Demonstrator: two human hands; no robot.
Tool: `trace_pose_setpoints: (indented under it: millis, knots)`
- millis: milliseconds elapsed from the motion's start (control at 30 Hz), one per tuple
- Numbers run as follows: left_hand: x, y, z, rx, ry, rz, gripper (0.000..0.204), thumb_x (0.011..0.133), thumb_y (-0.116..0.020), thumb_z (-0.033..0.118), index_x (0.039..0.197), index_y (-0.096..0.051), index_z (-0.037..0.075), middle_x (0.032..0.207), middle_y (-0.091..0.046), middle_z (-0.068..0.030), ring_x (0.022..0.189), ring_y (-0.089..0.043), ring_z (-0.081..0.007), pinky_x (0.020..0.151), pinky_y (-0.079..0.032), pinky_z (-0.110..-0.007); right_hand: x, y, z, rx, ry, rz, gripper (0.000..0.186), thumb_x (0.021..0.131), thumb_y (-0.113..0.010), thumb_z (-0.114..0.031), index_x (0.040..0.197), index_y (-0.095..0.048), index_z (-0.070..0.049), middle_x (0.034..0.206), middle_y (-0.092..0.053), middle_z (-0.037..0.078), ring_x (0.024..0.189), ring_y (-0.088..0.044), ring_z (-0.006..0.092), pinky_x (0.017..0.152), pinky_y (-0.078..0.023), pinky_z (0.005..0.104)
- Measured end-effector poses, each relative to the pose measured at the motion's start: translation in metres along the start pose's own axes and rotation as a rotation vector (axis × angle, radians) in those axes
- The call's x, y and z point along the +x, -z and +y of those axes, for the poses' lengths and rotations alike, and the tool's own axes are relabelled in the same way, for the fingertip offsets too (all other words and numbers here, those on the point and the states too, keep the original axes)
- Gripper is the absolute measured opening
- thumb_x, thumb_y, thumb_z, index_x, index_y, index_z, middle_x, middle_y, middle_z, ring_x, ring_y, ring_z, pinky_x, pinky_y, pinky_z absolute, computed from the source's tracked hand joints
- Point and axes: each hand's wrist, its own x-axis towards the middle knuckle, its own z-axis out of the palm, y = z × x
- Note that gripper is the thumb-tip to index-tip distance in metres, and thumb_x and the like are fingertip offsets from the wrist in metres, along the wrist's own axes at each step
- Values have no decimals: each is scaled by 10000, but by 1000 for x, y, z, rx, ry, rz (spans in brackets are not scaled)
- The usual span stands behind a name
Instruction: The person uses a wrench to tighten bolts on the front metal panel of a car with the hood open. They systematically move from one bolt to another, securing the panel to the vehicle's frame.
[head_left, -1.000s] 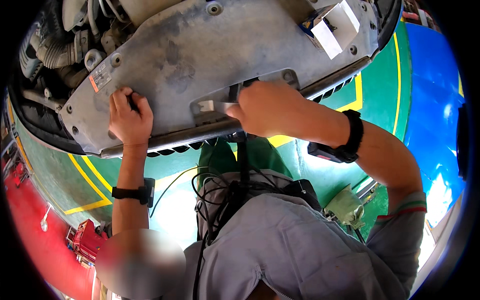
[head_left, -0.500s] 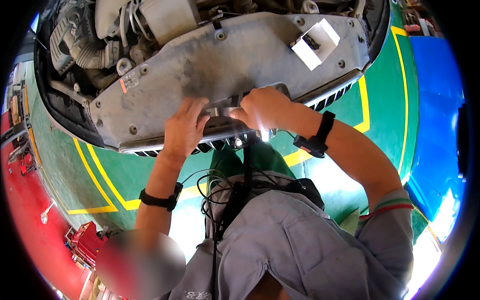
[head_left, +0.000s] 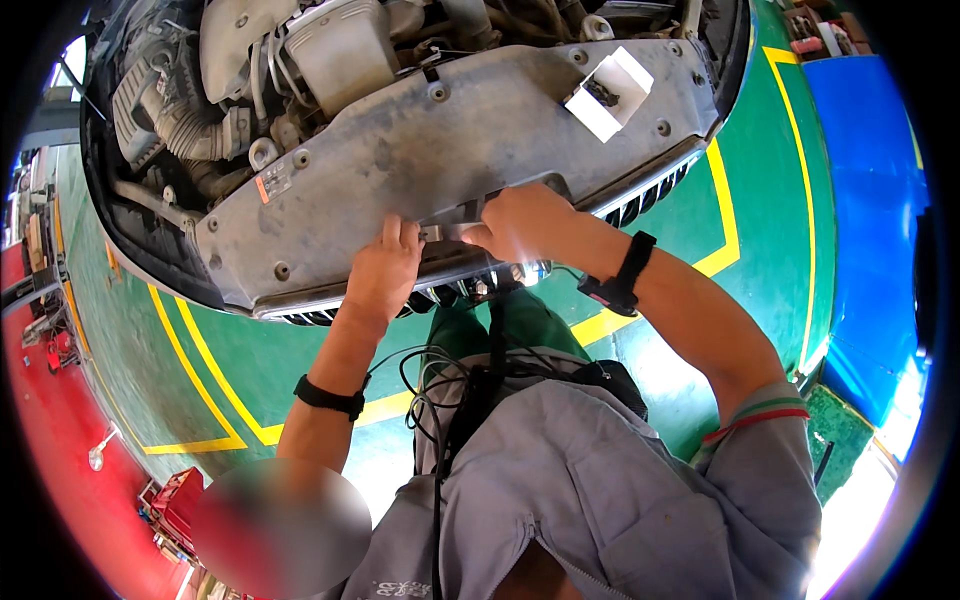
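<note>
hands (head_left: 455, 250) – on grey cover (head_left: 480, 130)

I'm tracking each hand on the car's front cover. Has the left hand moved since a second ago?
Yes. The left hand slid right along the grey cover, from near its left end to the centre latch, beside the right hand.

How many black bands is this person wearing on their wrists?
2. One black wrist band sits on the left forearm, below the left hand resting on the grey plastic engine cover. The other black wrist band is on the right forearm, behind the right hand.
</note>
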Motion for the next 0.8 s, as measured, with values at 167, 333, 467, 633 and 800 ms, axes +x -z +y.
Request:
trace_pose_setpoints:
  millis: [167, 333, 467, 633, 800]
  knots:
    - [1, 0, -5, 60, -39, -86, 193, 945, -627, 200, 1055, -569, 53, 1058, -548, -133, 806, -664, -326, 666, -580, -414, -12, 13, -22, 2, 17, -6, 363, 948, -551, -361, 894, -769, -76, 901, -744, 162, 839, -724, 367, 743, -569, 471]
    - [2, -3, -8, 37, -57, -46, 196, 935, -624, 193, 1049, -559, 48, 1044, -540, -131, 773, -656, -341, 659, -582, -420, -9, -9, -17, 25, -5, 110, 469, 971, -533, -431, 824, -748, -42, 816, -721, 178, 799, -710, 374, 715, -558, 483]
    - [4, -5, -7, 48, -48, -29, 178, 922, -629, 174, 1028, -555, 51, 1027, -536, -136, 761, -647, -358, 652, -576, -432, -15, -5, -3, 69, -52, 65, 483, 963, -542, -458, 870, -749, -31, 859, -732, 179, 826, -721, 375, 735, -570, 482]
    - [2, -8, -11, -28, -60, 15, 186, 902, -655, 152, 1027, -555, 56, 1010, -537, -139, 785, -641, -369, 653, -555, -453, -14, -1, -28, 33, 43, 134, 432, 965, -537, -405, 833, -746, -50, 825, -719, 179, 809, -709, 379, 724, -562, 492]
    - [-3, -1, -9, -31, -84, 75, 185, 913, -654, 163, 1044, -573, 61, 1016, -570, -120, 799, -648, -364, 658, -559, -447, -11, -12, 9, 28, 37, 118, 477, 948, -554, -464, 899, -757, -34, 882, -732, 187, 836, -715, 384, 753, -568, 478]
